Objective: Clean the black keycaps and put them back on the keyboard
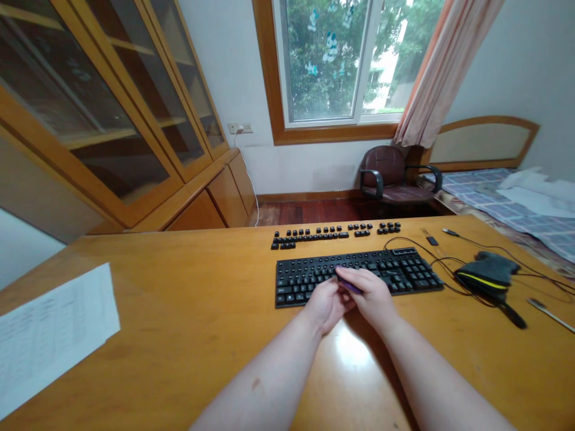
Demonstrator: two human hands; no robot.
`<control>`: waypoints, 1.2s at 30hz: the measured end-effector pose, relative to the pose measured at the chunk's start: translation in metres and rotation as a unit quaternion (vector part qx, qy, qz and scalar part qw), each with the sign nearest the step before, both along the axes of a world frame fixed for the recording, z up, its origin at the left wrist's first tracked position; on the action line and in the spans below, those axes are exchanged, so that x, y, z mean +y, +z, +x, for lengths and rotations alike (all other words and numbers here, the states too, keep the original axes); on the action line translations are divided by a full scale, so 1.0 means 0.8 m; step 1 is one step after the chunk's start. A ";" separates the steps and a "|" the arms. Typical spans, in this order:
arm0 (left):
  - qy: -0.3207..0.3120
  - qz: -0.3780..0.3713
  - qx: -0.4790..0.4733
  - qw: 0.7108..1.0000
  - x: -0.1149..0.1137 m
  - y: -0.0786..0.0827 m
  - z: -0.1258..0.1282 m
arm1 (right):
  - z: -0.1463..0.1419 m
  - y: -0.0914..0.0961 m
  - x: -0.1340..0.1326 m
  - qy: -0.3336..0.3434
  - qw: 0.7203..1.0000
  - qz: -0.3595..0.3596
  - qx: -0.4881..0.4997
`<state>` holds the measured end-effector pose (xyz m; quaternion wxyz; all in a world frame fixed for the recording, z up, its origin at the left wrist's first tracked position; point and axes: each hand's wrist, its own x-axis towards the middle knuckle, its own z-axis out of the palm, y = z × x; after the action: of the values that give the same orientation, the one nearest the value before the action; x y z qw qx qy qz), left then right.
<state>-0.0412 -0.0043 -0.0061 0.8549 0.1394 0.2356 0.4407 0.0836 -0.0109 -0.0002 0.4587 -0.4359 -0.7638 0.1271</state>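
A black keyboard [359,275] lies on the wooden desk [188,311]. Both my hands rest at its front edge, near the middle. My right hand [371,293] is closed round a thin purple tool [348,285] whose tip points left over the keys. My left hand [327,302] is curled beside it, touching the tool and the keyboard's front edge; whether it holds anything is hidden. Rows of loose black keycaps [332,234] are lined up on the desk beyond the keyboard.
A printed sheet of paper [49,335] lies at the desk's left edge. A black and yellow device [487,274] with cables sits right of the keyboard, a pen [550,314] further right. Behind the desk stand a dark armchair [390,176], a bed and glass-door cabinets.
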 end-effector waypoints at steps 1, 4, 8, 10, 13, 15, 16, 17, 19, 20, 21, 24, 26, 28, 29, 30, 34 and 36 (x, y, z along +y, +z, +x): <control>0.003 -0.001 0.003 1.000 0.000 0.000 0.000 | 0.000 0.001 0.001 0.003 1.000 -0.013 -0.008; 0.000 -0.011 0.006 1.000 -0.002 0.002 0.000 | 0.002 0.002 0.001 -0.015 0.999 -0.040 -0.017; 0.001 -0.012 0.004 1.000 -0.003 0.001 0.001 | -0.002 -0.005 -0.004 -0.071 0.992 -0.084 0.065; 0.000 -0.005 0.000 1.000 -0.002 -0.001 0.000 | -0.008 -0.008 -0.004 -0.071 0.974 -0.135 0.168; 0.002 0.005 -0.006 1.000 0.000 -0.004 -0.003 | -0.014 -0.007 0.000 -0.021 0.936 -0.224 0.272; 0.005 0.010 -0.009 1.000 0.001 -0.005 -0.004 | -0.015 -0.004 0.002 0.003 0.933 -0.244 0.265; 0.005 0.011 -0.009 1.000 0.001 -0.006 -0.004 | -0.015 -0.003 0.003 0.003 0.937 -0.241 0.252; 0.004 0.011 -0.008 1.000 0.001 -0.006 -0.004 | -0.014 -0.002 0.003 -0.004 0.940 -0.238 0.244; -0.003 0.010 -0.007 1.000 0.000 -0.007 -0.003 | -0.011 -0.003 0.003 -0.024 0.936 -0.241 0.257; -0.007 0.012 -0.009 1.000 0.000 -0.007 -0.002 | -0.010 -0.004 0.004 -0.032 0.927 -0.252 0.277; -0.010 0.016 -0.010 1.000 0.000 -0.007 -0.002 | -0.009 -0.006 0.005 -0.036 0.914 -0.268 0.303; -0.018 0.033 -0.019 0.999 -0.001 -0.006 -0.003 | -0.006 -0.014 0.010 -0.039 0.868 -0.299 0.395; -0.019 0.036 -0.023 0.999 0.000 -0.005 -0.004 | -0.005 -0.017 0.014 -0.049 0.847 -0.285 0.446; -0.018 0.037 -0.024 0.999 0.000 -0.004 -0.004 | -0.004 -0.016 0.015 -0.056 0.850 -0.259 0.456; -0.016 0.039 -0.023 0.999 0.000 -0.004 -0.004 | -0.003 -0.014 0.014 -0.054 0.862 -0.248 0.439; -0.015 0.041 -0.020 0.999 0.001 -0.005 -0.003 | -0.004 -0.011 0.012 -0.045 0.880 -0.236 0.408; 0.001 0.048 0.018 0.999 0.000 -0.006 0.001 | -0.008 0.001 0.005 0.015 0.948 -0.194 0.252; -0.004 0.058 0.046 0.997 -0.002 -0.007 0.003 | -0.009 0.003 0.004 -0.009 0.951 -0.204 0.231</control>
<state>-0.0386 -0.0056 -0.0117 0.8351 0.2099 0.2486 0.4436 0.0760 -0.0075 0.0020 0.5248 -0.4859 -0.5908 0.3733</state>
